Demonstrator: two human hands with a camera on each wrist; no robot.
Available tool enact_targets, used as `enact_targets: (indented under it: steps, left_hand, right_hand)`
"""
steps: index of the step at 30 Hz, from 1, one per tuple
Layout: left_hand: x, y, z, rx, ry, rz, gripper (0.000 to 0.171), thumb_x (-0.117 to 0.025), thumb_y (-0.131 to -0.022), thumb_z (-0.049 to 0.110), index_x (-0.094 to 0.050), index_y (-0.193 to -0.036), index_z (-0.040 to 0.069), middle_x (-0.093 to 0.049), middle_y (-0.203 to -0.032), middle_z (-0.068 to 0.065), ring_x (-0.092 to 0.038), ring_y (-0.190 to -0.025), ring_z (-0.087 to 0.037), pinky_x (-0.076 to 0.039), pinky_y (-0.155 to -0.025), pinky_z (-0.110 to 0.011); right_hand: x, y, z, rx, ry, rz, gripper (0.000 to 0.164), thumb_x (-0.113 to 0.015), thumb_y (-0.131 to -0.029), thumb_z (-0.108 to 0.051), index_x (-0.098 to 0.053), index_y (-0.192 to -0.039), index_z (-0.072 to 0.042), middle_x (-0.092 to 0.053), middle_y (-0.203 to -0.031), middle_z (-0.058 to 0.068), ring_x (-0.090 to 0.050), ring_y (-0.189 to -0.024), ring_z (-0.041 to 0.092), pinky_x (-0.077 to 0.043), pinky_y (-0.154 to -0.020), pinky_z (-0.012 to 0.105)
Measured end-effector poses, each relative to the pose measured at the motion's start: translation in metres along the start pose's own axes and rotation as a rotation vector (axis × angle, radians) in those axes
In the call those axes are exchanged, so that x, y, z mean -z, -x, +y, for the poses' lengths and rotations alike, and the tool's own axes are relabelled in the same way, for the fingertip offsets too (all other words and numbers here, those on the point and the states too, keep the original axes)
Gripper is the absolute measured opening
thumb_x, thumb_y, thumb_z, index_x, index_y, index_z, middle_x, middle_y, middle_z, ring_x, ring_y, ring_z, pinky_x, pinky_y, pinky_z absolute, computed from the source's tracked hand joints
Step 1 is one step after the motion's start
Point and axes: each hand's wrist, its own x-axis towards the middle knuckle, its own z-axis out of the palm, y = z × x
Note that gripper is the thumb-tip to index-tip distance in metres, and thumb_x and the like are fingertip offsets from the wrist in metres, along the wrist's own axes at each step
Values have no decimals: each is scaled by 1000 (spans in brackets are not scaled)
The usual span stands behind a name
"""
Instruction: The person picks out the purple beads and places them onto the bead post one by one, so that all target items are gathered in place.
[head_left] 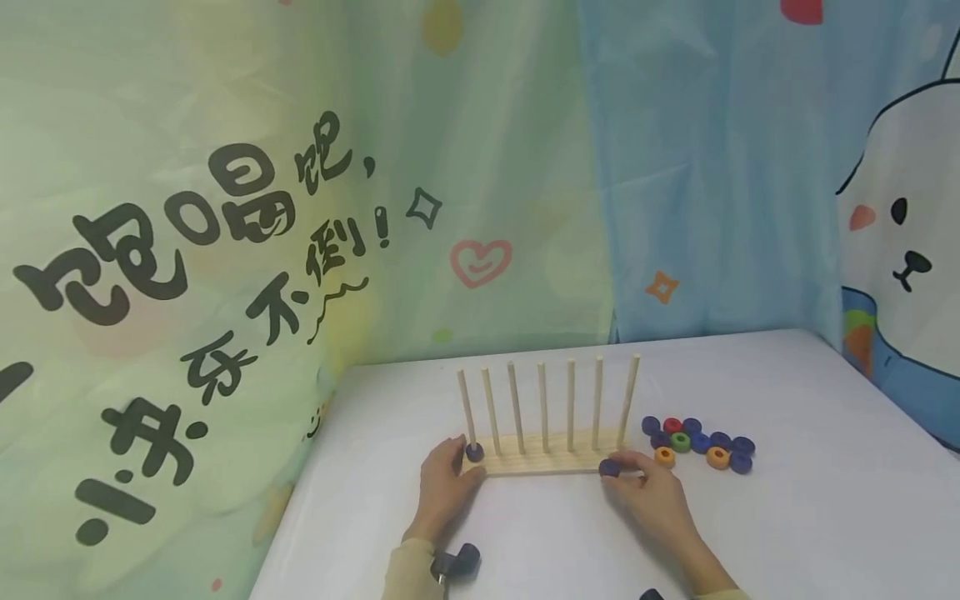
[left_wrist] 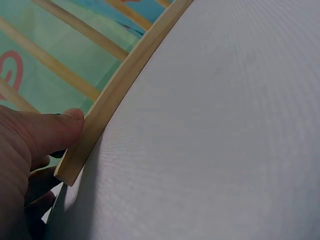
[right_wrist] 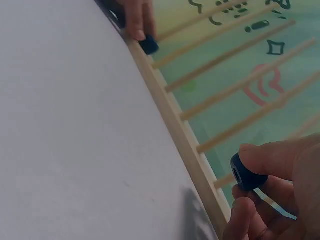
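Observation:
A wooden base (head_left: 540, 463) with a row of upright pegs (head_left: 543, 408) stands on the table. One dark blue bead (head_left: 474, 452) sits at the foot of the leftmost peg. My left hand (head_left: 442, 487) grips the left end of the base; in the left wrist view its thumb (left_wrist: 62, 131) presses the front edge, with the other fingers partly hidden behind. Between thumb and fingers my right hand (head_left: 651, 498) pinches another dark blue bead (right_wrist: 245, 172), its hole showing at one end. That bead is held before the right end of the base, away from the peg tops.
Right of the base lies a loose group of beads, mostly blue (head_left: 700, 442), with a red bead (head_left: 672, 425), a green bead (head_left: 680, 442) and orange beads (head_left: 717, 457). A white cloth (head_left: 540, 542) covers the table. Printed curtains (head_left: 480, 167) hang behind it.

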Motion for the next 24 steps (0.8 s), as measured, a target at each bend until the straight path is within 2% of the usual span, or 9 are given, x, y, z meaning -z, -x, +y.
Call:
enact_targets:
  steps: [6,11,17,24]
  left_hand:
    - [-1,0,-2,27,-17,-8,61,-77,-80,28,-57,-133,5,-59,-134,-15,-48,-130,-37,-31,-113,-55]
    - [-1,-1,-2,13,-34,0,69,-77,-79,30,-51,-138,4,-56,-136,-17,-46,-131,-38,-30,-112,-57]
    - [-1,-2,-2,-1,-41,-1,75,-79,-78,31,-48,-140,2,-54,-139,-17,-45,-132,-38,-31,-112,-56]
    - [-1,0,-2,37,-49,-23,76,-79,-77,32,-48,-141,4,-53,-139,-18,-44,-133,-38,-29,-113,-57]
  right_hand:
    - [-16,4,-15,-37,-64,-43,38,-76,-82,-16,-66,-118,-9,-68,-113,12,-61,-67,11,-50,-54,22]
    - [-24,6,-31,28,-102,-61,36,-78,-80,-14,-68,-115,-9,-70,-109,11,-57,-61,11,-48,-48,23]
    - [-34,7,-38,81,-98,-50,33,-79,-80,-13,-69,-112,-10,-71,-103,7,-52,-56,8,-44,-45,22]
    - [-46,9,-43,133,-94,-51,32,-80,-78,-10,-71,-109,-11,-71,-101,4,-50,-56,8,-44,-46,20]
